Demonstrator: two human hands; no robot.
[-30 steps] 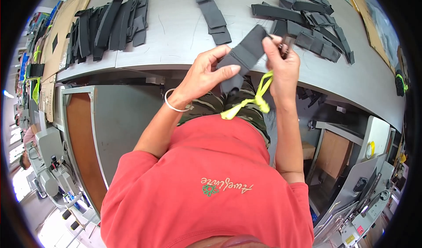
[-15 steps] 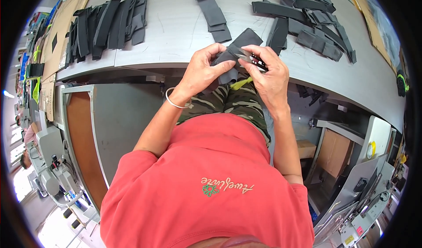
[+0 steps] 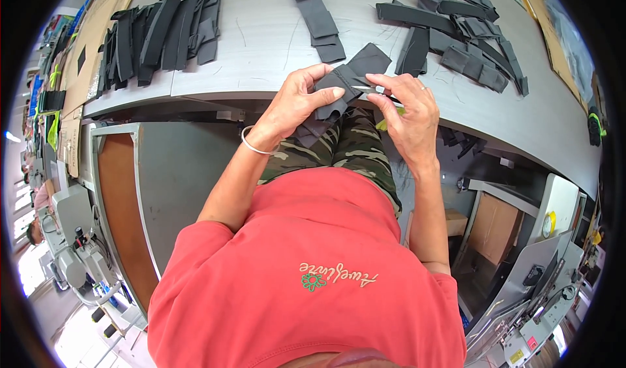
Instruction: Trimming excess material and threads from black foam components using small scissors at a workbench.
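Observation:
My left hand (image 3: pixel 295 106) is closed on a dark grey fabric strip (image 3: pixel 369 60) at the table's near edge, its thumb pressed on top. The strip's far end points up over the tabletop, and folded parts hang below the hand. Between the thumb and fingers of my right hand (image 3: pixel 413 110) is a small pair of thread snips (image 3: pixel 366 89), with its metal blades against the strip's right side. The fingers cover most of the snips' handle. A bit of yellow-green cord shows beneath this hand.
On the grey table (image 3: pixel 261 55) lie a row of dark strips (image 3: pixel 160 35) at left, a single folded strip (image 3: pixel 317 19) at the middle, and a loose heap of strips (image 3: pixel 466 35) at right. Loose threads are scattered about. Machines stand at both sides.
My right hand has shifted slightly right and turned, so the snips lie flatter and their dark handle is less visible. The left hand has tilted the strip, showing more of its folded part.

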